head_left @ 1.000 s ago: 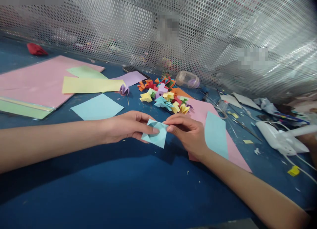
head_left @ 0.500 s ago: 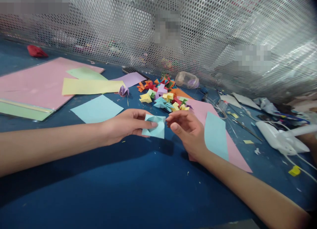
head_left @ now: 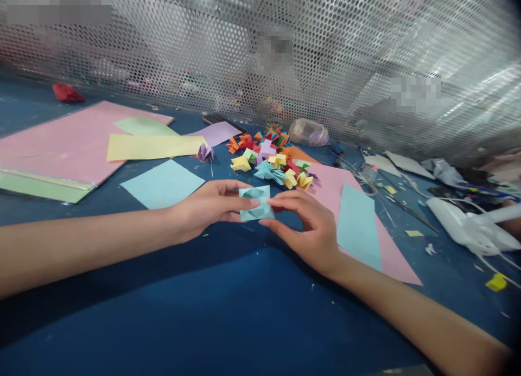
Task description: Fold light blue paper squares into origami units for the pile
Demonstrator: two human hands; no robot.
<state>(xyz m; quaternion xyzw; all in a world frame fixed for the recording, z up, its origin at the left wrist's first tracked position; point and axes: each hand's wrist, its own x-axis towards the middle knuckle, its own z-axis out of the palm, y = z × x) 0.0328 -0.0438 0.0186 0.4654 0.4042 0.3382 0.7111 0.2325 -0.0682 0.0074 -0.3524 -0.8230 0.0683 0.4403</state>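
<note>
A small square of folded light-blue paper [head_left: 264, 212] with raised flaps is held just above the blue table. My left hand [head_left: 207, 206] is closed on its left side, thumb on top and fingers behind. At its right edge, my right hand [head_left: 311, 227] touches it with the fingertips, the thumb by the lower right corner. Behind my hands lies a pile of small folded paper pieces [head_left: 266, 170] in several colours. A flat light-blue sheet [head_left: 160, 183] lies past my left wrist, and a light-blue strip [head_left: 358, 224] on pink paper [head_left: 393, 251] is beside my right wrist.
A pink sheet pack [head_left: 81, 140], a yellow strip [head_left: 150, 147] and a purple folded piece [head_left: 205, 152] lie left. A clear plastic container [head_left: 307, 132] is behind the pile. On the right are a white corded tool [head_left: 456, 224] and paper scraps. A perforated metal screen [head_left: 195, 50] stands behind.
My right hand has moved left from beside the folded paper, and its fingertips now touch the right edge. The left hand keeps its hold. The view has shifted slightly.
</note>
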